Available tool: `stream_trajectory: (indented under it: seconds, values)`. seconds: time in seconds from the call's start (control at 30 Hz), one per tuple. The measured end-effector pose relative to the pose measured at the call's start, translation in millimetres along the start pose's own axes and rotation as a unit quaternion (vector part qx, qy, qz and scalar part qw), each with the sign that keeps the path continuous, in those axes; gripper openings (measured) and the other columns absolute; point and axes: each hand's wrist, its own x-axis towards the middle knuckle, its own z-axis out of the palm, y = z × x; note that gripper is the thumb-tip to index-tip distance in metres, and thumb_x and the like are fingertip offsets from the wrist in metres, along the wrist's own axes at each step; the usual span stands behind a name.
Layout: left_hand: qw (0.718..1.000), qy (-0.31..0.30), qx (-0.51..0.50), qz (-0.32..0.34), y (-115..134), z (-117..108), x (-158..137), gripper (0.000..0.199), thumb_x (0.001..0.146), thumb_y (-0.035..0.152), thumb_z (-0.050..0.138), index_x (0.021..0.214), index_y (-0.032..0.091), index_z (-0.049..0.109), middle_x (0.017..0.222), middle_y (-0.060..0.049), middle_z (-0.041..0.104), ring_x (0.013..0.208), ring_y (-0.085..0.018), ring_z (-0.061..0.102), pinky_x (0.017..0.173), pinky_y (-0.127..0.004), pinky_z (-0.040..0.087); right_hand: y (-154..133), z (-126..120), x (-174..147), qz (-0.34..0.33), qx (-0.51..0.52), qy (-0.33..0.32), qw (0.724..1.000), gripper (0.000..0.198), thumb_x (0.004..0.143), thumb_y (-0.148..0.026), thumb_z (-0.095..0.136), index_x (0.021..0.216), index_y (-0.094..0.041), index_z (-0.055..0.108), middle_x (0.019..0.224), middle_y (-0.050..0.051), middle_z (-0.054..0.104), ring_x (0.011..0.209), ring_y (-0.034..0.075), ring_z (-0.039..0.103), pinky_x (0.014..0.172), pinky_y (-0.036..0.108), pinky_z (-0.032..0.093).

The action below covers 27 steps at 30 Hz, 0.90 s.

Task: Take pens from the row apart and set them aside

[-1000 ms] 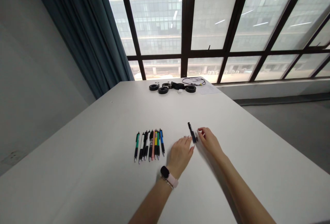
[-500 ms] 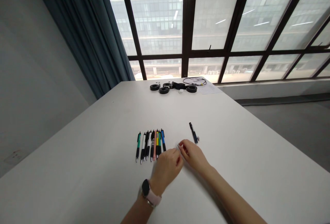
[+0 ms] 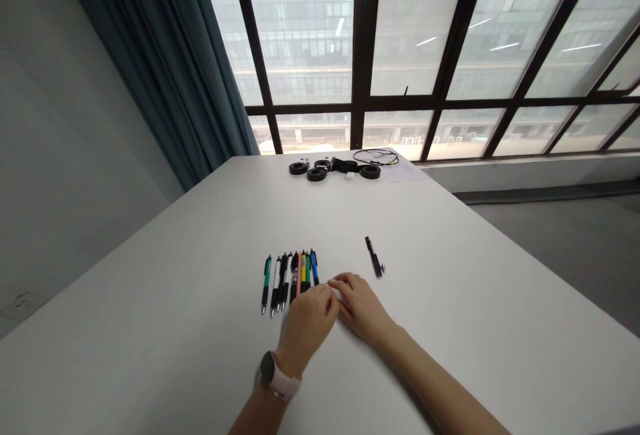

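My left hand (image 3: 313, 313), with a pink-strapped watch (image 3: 280, 376) on its wrist, is closed, its fingers curled towards my right hand. My right hand (image 3: 361, 305) meets it, fingertips bent and pressed together. Between the hands shows a bit of something small and white (image 3: 338, 294), mostly hidden by the fingers. Just beyond and left of my left hand lies a row of several pens, from a green pen (image 3: 267, 283) to a blue pen (image 3: 315, 267); my hand covers the lower ends of some. Farther right is a black pen (image 3: 373, 256) with a small shiny piece (image 3: 383, 268) beside it.
Several black tape-like rolls (image 3: 316, 174), a black cable (image 3: 376, 157) and a paper sheet (image 3: 406, 172) lie at the far end of the white table (image 3: 240, 221). Behind are windows (image 3: 305, 35) and a blue curtain (image 3: 165, 55). A wall (image 3: 75, 155) stands left.
Both hands have shifted left towards the row of pens. My right hand has come closer to my left, so their fingers now meet. The pens lie as before.
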Motion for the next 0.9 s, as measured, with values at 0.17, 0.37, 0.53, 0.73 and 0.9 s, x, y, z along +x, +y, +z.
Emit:
stream_trajectory:
  seconds: [0.17, 0.37, 0.53, 0.73, 0.9]
  values:
    - [1.000, -0.015, 0.000, 0.021, 2.4, 0.5, 0.5, 0.019, 0.085, 0.013, 0.044, 0.074, 0.019, 0.058, 0.076, -0.003, 0.066, 0.072, -0.017, 0.061, 0.064, -0.028, 0.040, 2.9, 8.9, -0.2, -0.018, 0.002, -0.016, 1.000, 0.048, 0.083, -0.015, 0.051, 0.130, -0.017, 0.049, 0.132, 0.013, 0.049, 0.118, 0.023, 0.045, 0.101, 0.038, 0.037]
    - [0.999, -0.028, 0.006, 0.014, 4.1, -0.6, 1.0, 0.020, 0.085, 0.013, 0.044, 0.073, 0.019, 0.059, 0.076, -0.003, 0.066, 0.073, -0.018, 0.062, 0.064, -0.028, 0.042, 4.6, 8.7, 0.2, -0.023, 0.010, -0.035, 0.999, 0.053, 0.082, -0.015, 0.050, 0.134, -0.017, 0.046, 0.141, 0.013, 0.043, 0.126, 0.023, 0.039, 0.106, 0.040, 0.032]
    - [0.999, -0.030, 0.005, 0.012, 5.0, -2.3, 0.5, 0.020, 0.084, 0.013, 0.044, 0.072, 0.019, 0.058, 0.076, -0.003, 0.066, 0.072, -0.018, 0.062, 0.063, -0.028, 0.041, 3.2, 7.0, 0.6, -0.018, 0.014, -0.041, 0.999, 0.049, 0.083, -0.017, 0.049, 0.132, -0.017, 0.049, 0.141, 0.013, 0.043, 0.128, 0.023, 0.039, 0.108, 0.042, 0.029]
    - [0.999, -0.033, 0.000, 0.009, 4.3, -1.4, 0.6, 0.020, 0.084, 0.013, 0.044, 0.072, 0.019, 0.059, 0.074, -0.003, 0.066, 0.071, -0.018, 0.062, 0.062, -0.028, 0.040, 6.5, 10.2, 1.6, -0.018, 0.021, -0.065, 0.997, 0.051, 0.082, -0.018, 0.050, 0.133, -0.018, 0.048, 0.143, 0.014, 0.040, 0.133, 0.023, 0.034, 0.111, 0.045, 0.022]
    - [1.000, -0.026, 0.002, -0.001, 3.6, -3.7, 0.4, 0.021, 0.082, 0.012, 0.045, 0.068, 0.019, 0.059, 0.069, -0.002, 0.065, 0.065, -0.017, 0.061, 0.058, -0.027, 0.037, 6.9, 11.6, 3.1, -0.011, 0.007, -0.080, 0.997, 0.055, 0.083, -0.020, 0.050, 0.138, -0.023, 0.042, 0.147, 0.012, 0.035, 0.137, 0.022, 0.027, 0.112, 0.046, 0.017]
